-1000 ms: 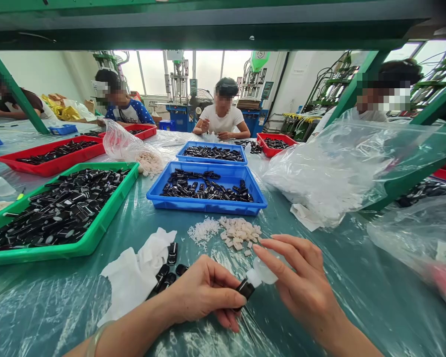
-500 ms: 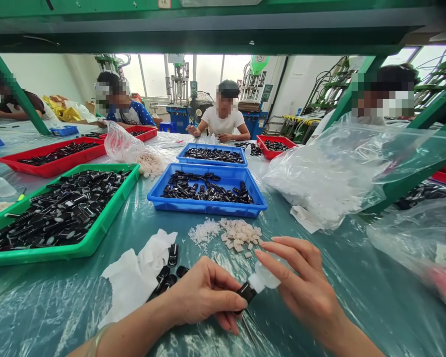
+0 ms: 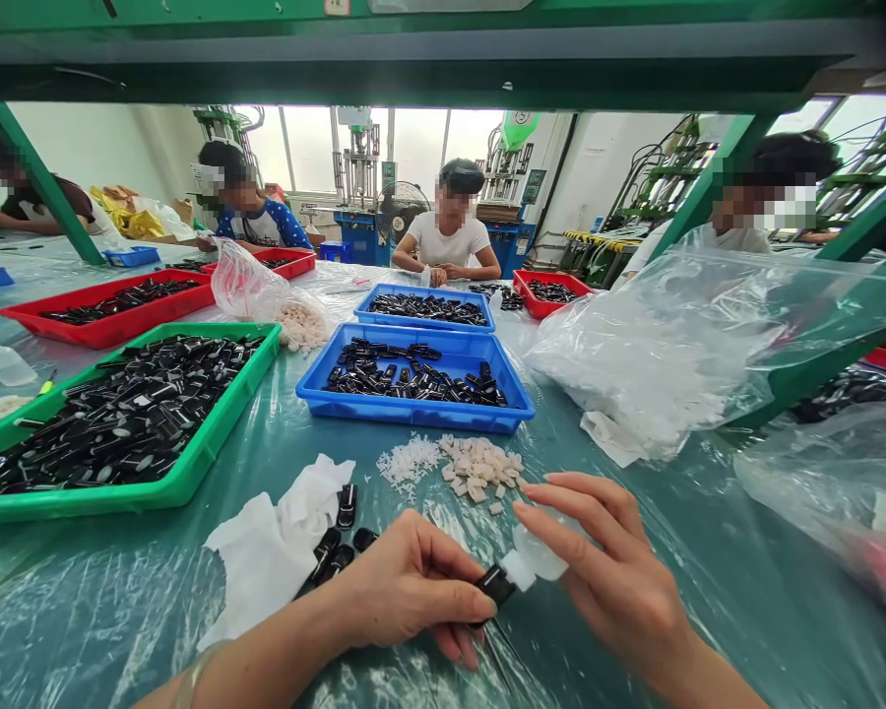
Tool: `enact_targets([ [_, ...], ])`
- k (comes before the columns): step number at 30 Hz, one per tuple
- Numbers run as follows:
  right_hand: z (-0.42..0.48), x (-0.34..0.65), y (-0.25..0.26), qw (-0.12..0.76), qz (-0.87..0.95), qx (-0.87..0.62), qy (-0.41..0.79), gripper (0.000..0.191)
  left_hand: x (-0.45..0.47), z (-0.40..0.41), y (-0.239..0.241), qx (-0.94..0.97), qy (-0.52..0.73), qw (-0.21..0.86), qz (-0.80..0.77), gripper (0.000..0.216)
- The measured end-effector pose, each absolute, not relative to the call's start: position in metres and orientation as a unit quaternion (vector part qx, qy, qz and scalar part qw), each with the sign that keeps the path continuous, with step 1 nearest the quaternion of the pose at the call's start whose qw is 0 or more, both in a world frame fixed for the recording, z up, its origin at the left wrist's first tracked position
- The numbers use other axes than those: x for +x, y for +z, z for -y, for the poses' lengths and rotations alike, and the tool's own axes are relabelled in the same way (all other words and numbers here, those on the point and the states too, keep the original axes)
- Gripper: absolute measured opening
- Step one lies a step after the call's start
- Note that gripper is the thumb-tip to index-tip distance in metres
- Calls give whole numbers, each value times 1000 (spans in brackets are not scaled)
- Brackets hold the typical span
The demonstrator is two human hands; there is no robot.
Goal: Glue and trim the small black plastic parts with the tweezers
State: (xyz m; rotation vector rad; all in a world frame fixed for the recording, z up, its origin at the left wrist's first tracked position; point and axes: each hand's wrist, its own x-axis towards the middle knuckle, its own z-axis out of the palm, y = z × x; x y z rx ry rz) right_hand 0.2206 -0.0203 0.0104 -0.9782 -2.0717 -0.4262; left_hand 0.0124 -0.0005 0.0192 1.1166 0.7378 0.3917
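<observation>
Co-worker's hand [image 3: 438, 277] lower, btl. [image 3: 542, 553] at pc. [image 3: 495, 586]

Left fingers [image 3: 458, 603] pinching black part [image 3: 497, 585], right fingers [image 3: 572, 540] holding bottle [image 3: 544, 557]

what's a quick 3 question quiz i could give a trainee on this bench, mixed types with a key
1. Multiple choice: what does the left hand hold?
a) a red tray
b) a black part
c) a fan

2. True or false: the right hand has its fingers on a translucent bottle.

3. Fill in: just beyond the pile of beige pieces stands a tray coloured ____.

Key: 1 b; 2 true; 3 blue.
</observation>
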Motion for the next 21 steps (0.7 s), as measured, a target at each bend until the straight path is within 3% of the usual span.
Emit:
enact_targets([
  [21, 18, 225, 12, 379, 850, -337, -143, 36, 12, 1, 13, 512, 177, 778, -319, 19],
])
